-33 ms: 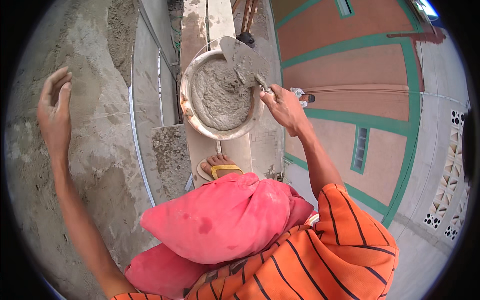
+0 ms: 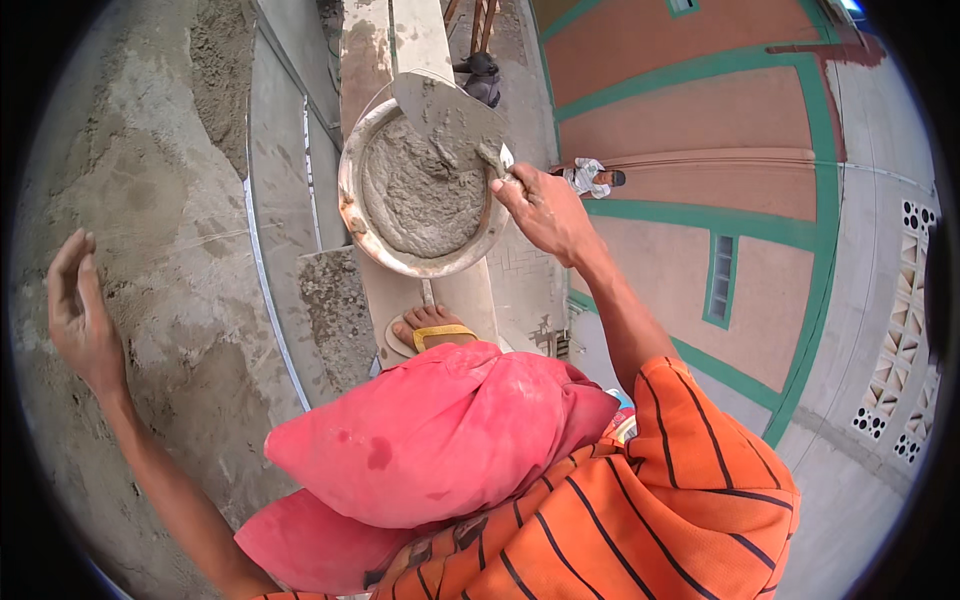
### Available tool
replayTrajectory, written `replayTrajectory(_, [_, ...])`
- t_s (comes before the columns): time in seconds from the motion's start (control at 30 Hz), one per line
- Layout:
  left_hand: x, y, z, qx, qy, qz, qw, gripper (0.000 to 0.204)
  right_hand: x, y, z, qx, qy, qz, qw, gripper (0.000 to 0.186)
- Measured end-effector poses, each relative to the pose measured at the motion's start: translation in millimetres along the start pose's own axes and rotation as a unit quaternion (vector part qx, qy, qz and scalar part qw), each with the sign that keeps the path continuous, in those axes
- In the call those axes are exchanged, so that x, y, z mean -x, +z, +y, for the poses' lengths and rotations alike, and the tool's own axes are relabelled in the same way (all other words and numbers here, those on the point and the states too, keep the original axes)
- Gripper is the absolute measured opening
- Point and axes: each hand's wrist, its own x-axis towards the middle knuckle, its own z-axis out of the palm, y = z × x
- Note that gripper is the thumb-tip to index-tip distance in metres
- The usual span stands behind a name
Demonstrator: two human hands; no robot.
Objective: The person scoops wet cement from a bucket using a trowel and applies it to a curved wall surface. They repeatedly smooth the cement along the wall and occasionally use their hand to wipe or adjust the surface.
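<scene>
Left hand drops to nine o'clock, fingers loose and empty! At one o'clock, the right hand grips the trowel, now farther over the mortar in the eleven-o'clock bucket.

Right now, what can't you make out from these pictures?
All in the head view:
Grip of the trowel: mostly hidden by the right hand.
Inner bottom of the bucket: covered by mortar.
Heel of the foot: hidden by the pink trousers.
Details of the distant person: too small.
</scene>
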Motion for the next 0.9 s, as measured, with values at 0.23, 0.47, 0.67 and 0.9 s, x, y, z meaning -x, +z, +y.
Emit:
replayTrajectory(0.23, [96, -99, -22, -0.300, 0.165, 0.040, 0.939, 0.021, -21, 9, -9, -0.051, -0.052, -0.037, 0.997, 0.041])
replayTrajectory(0.47, [96, -102, -35, -0.382, 0.258, -0.055, 0.886, 0.025, -46, 16, -6, -0.061, -0.085, -0.021, 0.994, 0.043])
replayTrajectory(0.67, [94, -88, -27, -0.346, 0.278, -0.026, 0.896, 0.023, -34, 15, 1, 0.028, -0.083, -0.042, 0.995, 0.043])
replayTrajectory(0.9, [96, -85, -21, -0.317, 0.260, 0.001, 0.912, 0.022, 0, 8, 17, 0.106, -0.079, -0.022, 0.991, 0.041])
